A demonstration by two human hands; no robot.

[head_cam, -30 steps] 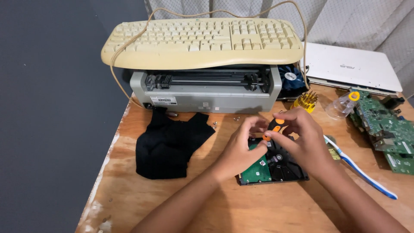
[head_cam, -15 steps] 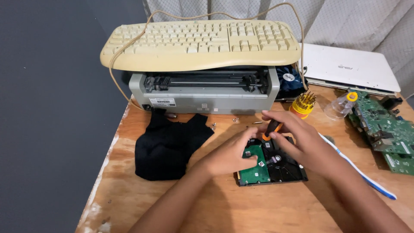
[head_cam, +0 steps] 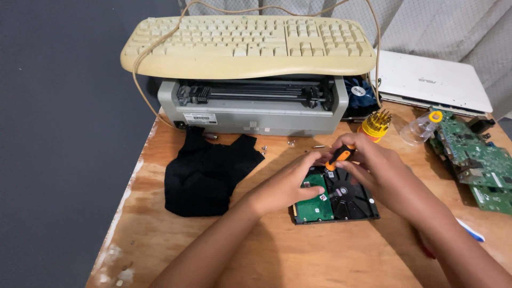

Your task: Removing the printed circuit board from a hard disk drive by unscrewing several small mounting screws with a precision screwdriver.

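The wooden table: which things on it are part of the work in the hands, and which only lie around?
In hand:
- black hard drive with green circuit board, under left hand
- orange-and-black screwdriver, in right hand

Lying about:
- cream keyboard on grey printer
- black cloth
- white laptop
- green circuit boards
- yellow bit holder
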